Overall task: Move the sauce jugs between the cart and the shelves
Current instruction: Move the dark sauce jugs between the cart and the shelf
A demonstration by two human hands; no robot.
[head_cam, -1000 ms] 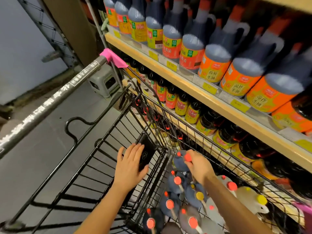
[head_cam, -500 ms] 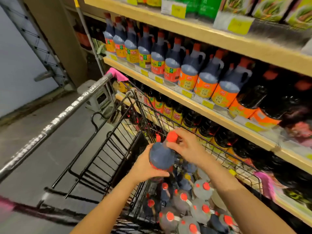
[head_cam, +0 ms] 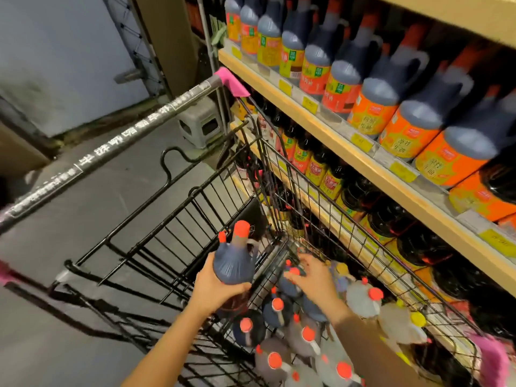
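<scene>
nearby, grey stool [head_cam: 200, 127] beyond cart [head_cam: 268, 152], shelf [head_cam: 329, 127] of jugs [head_cam: 371, 90] alongside

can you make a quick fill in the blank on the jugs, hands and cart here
1. The left hand holds a dark jug with a ____ cap.
2. The right hand reaches into the ____.
3. The shelf jugs stand to the ____ of the cart.
4. The cart's handle ends are ____.

Missing: red; cart; right; pink
</scene>
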